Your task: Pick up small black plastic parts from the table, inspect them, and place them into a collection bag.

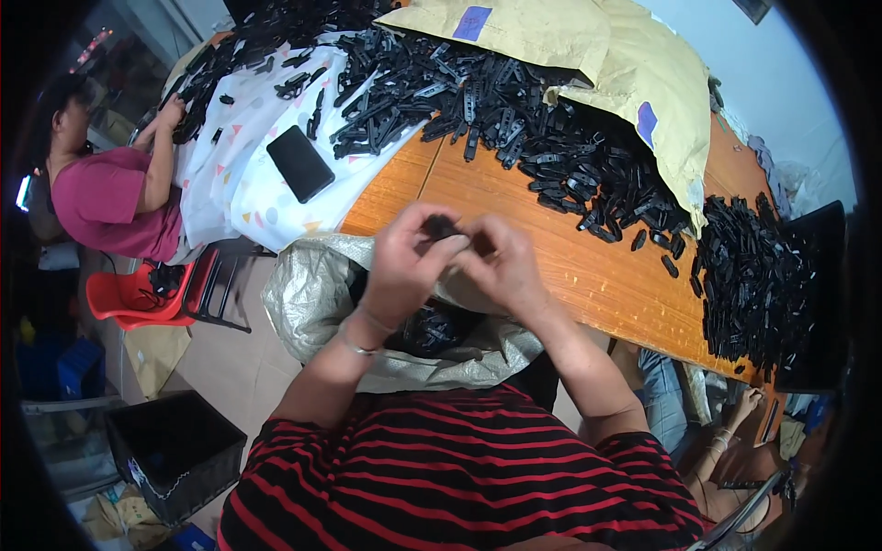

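My left hand (411,259) is closed round a small black plastic part (443,227), whose exact shape is partly hidden by the fingers. My right hand (502,264) meets it with thumb and fingers pinched; what lies in that pinch cannot be made out. Both hands are held over the mouth of a pale woven sack (303,289), at the near edge of the wooden table (588,285). Down inside the sack are dark pieces (430,331).
Heaps of slim black plastic parts (588,174) cover the table's far side, with more by the dark panel (818,298) at right. A large paper sack (551,37) lies behind. A phone (300,163) rests on the white cloth. Co-workers sit left (115,197) and lower right (721,450).
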`<state>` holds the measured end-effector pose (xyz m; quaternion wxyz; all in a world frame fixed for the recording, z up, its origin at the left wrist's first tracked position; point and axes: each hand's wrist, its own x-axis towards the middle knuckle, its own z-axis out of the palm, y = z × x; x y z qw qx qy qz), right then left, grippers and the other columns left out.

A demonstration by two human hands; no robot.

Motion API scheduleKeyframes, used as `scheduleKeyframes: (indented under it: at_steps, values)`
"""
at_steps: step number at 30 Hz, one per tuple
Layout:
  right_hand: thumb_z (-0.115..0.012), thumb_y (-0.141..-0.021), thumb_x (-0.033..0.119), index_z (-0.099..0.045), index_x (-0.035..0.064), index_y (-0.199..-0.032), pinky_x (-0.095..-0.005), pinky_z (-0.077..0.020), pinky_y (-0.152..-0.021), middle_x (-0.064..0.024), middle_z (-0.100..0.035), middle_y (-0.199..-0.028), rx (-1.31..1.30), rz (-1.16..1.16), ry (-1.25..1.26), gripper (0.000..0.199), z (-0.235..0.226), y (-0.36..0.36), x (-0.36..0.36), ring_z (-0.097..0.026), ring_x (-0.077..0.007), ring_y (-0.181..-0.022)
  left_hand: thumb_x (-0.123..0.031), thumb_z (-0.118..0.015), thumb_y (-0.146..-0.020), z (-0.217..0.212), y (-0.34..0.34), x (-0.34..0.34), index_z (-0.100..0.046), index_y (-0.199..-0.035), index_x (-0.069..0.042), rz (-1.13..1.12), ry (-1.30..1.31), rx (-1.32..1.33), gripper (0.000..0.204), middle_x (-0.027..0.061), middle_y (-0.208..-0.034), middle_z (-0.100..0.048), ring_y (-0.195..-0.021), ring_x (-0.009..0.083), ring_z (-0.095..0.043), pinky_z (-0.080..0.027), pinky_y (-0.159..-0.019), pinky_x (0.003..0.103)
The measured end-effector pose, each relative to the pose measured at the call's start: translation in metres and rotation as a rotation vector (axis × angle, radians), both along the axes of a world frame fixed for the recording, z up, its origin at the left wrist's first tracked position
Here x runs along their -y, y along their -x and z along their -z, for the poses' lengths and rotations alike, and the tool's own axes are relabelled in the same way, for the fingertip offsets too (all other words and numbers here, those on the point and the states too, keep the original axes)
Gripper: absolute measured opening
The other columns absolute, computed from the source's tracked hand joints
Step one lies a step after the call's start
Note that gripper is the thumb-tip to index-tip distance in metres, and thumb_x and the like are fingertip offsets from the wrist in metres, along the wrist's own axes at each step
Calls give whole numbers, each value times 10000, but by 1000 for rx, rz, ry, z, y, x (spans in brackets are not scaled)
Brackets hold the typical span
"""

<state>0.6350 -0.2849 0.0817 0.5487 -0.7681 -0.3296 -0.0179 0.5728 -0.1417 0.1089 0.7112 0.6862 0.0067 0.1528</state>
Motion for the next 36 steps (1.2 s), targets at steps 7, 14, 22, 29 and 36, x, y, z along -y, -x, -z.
scheduleKeyframes:
  at_steps: [7,14,22,29,36]
  values:
    - [-737,-814,193,-665,38,-864,-338,-492,-567,-102,-644,-708,-71,-244,139,178,-6,9,24,-630,-227,-611,-101,-702,-823,3,41,-55,-630,-983,-16,266,-873,32,194,115,-829,-625,-723,233,-631,-498,-641,317]
    - [-713,-817,115,-651,19,-977,-364,-517,-623,-138,-635,-854,167,196,444,197,16,-52,77,-646,-280,-711,-118,-670,-828,-3,-66,-21,-636,-1047,-26,102,-887,210,240,126,-936,-613,-855,254,-612,-484,-739,329]
    - [-704,-776,81,-619,51,-1119,-436,-538,-668,-163,-548,-1040,313,385,713,354,26,-82,77,-635,-369,-802,-242,-643,-854,60,-217,28,-573,-1258,-170,-101,-1359,230,417,83,-1347,-493,-1297,336,-393,-326,-1050,529]
    - [-716,-762,94,-623,69,-1068,-435,-538,-649,-145,-551,-1029,300,337,764,321,25,-88,82,-636,-358,-785,-272,-632,-860,66,-207,15,-556,-1283,-224,25,-1453,243,433,66,-1382,-468,-1290,344,-400,-321,-1052,545]
    - [-698,-798,87,-639,56,-989,-419,-533,-632,-116,-578,-1001,419,205,605,203,29,-81,86,-636,-346,-766,-267,-656,-846,59,-165,-16,-551,-1286,-212,228,-1274,394,455,87,-1354,-504,-1263,361,-448,-372,-1042,470]
